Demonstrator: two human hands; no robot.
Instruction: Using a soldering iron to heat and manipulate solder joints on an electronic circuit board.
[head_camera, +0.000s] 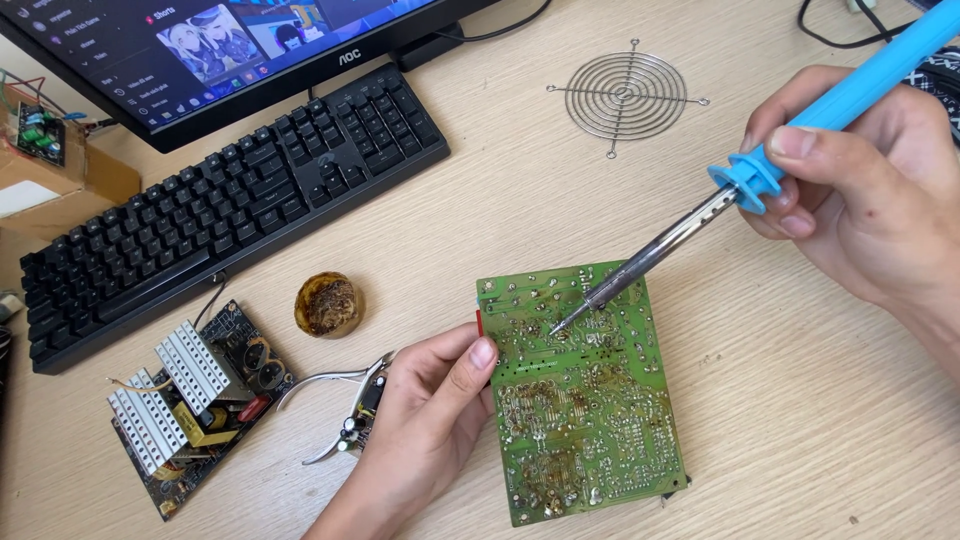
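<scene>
- The right hand (860, 190) is closed in a pen-like grip round the blue handle of a soldering iron (740, 195), thumb and fingers pressed just behind the flared blue collar
- From that hand the iron's metal shaft slants down and away to the left, and its tip rests on the solder side of a green circuit board (580, 400), in the board's upper half
- The left hand (425, 420) steadies the same board at its left edge: the thumb lies on the green face, the fingers are curled underneath and hidden, so the hand is partly closed on the board
- The board lies flat on the wooden desk (800, 420) between the two hands, solder joints facing up, with nothing covering the spot that the tip touches
- Just left of the left hand, partly hidden behind it, lie small metal cutters (335, 385)
- Further left of those sits a second board with two ribbed silver heatsinks (190, 405), component side up
- Beyond the left hand's thumb, well apart from the green board, stands a small round tin of brownish flux (328, 304)
- Further off in that direction are a black keyboard (230, 200) and a monitor (230, 50), its screen lit
- Beyond the iron's shaft, near the right hand, a round wire fan guard (626, 95) lies flat on the desk
</scene>
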